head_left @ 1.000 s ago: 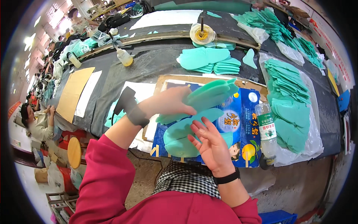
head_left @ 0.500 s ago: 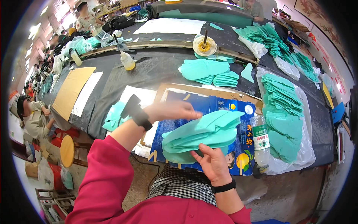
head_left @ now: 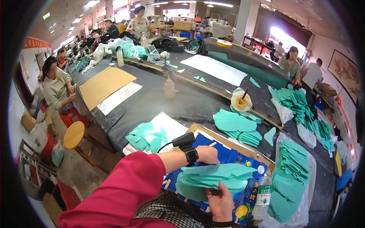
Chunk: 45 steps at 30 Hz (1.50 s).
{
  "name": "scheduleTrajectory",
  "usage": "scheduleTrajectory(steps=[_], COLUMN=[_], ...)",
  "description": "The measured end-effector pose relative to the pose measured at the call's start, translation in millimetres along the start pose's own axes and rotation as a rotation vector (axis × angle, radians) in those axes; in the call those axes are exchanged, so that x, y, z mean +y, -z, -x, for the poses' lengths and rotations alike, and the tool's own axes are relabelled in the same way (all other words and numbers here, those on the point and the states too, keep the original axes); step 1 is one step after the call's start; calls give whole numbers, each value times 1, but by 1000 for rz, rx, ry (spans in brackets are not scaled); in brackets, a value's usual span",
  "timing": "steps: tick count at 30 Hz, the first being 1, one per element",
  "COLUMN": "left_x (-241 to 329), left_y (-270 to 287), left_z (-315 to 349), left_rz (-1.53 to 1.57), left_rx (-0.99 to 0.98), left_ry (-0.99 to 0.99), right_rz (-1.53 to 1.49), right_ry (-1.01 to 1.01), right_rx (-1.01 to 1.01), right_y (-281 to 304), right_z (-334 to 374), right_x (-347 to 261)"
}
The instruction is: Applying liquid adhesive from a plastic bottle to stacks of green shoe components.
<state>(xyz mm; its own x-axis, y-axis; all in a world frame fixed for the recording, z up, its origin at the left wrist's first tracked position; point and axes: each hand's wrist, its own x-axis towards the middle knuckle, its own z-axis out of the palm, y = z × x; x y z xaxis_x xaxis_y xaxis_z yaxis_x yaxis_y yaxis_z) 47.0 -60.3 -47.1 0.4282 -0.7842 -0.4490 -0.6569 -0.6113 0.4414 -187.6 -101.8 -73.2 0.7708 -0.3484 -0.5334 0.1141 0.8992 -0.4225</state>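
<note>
My right hand holds a stack of thin, soft green cut pieces, thumb on top and fingers underneath. The stack is tilted and fanned into layers, above a blue printed cardboard sheet. At the stack's far edge is my left hand, fingers curled down, their tips hidden; whether they pinch a piece does not show. A black wrist device sits on the left wrist. Left of that arm, loose green pieces lie on a white sheet.
A plastic bottle stands right of the stack, beside piled green pieces on clear plastic. Beyond are another green pile, a spool of yellow thread and a wooden strip. A stool and a seated person are at left.
The head view has tilted up and turned, so more of the room shows. My left hand has gone from over the stack's top to its far edge. My right hand still holds the stack.
</note>
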Motion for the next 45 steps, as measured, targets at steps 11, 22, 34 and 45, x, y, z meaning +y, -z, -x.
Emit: scheduleTrajectory(steps=[11, 22, 34, 45], left_x=[-26, -25, -12, 3], left_y=[24, 6, 10, 24], left_z=[-14, -4, -14, 18], left_rz=[375, 272, 318, 495], left_rx=[-238, -126, -184, -185], left_ry=[-82, -410, -248, -83], right_rz=[230, 213, 56, 28], right_ry=[145, 137, 114, 165], right_rx=[-74, 59, 29, -7], right_y=[-39, -17, -21, -10], right_z=[-25, -18, -14, -15], right_x=[-16, -8, 5, 23])
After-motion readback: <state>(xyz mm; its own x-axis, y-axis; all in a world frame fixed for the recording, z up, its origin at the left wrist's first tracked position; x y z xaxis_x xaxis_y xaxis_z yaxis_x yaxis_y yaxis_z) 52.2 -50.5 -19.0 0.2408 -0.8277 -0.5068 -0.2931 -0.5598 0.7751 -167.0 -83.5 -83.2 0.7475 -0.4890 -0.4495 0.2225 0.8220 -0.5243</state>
